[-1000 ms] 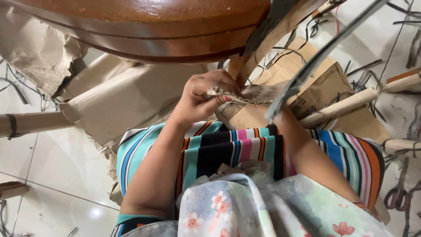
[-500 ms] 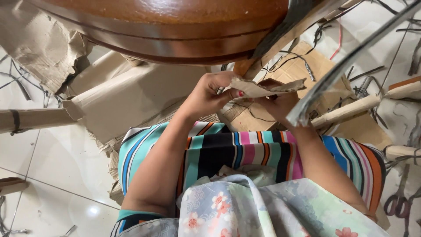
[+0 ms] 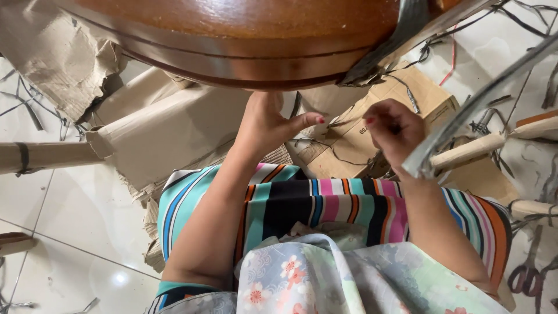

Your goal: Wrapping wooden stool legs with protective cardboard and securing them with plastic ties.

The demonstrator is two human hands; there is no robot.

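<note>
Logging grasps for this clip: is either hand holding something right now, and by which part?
The right hand is closed around the lower end of a long grey strip, which runs up and to the right. The left hand is open under the wooden rim, holding nothing visible.

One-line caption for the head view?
Left hand under a round wooden tabletop; right hand grips a grey strip above cardboard.

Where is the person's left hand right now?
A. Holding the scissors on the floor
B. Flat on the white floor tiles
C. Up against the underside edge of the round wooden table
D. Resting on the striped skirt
C: the left hand reaches up with its fingers hidden under the rim of the brown wooden table, thumb sticking out, well above the striped skirt and the floor tiles.
</note>
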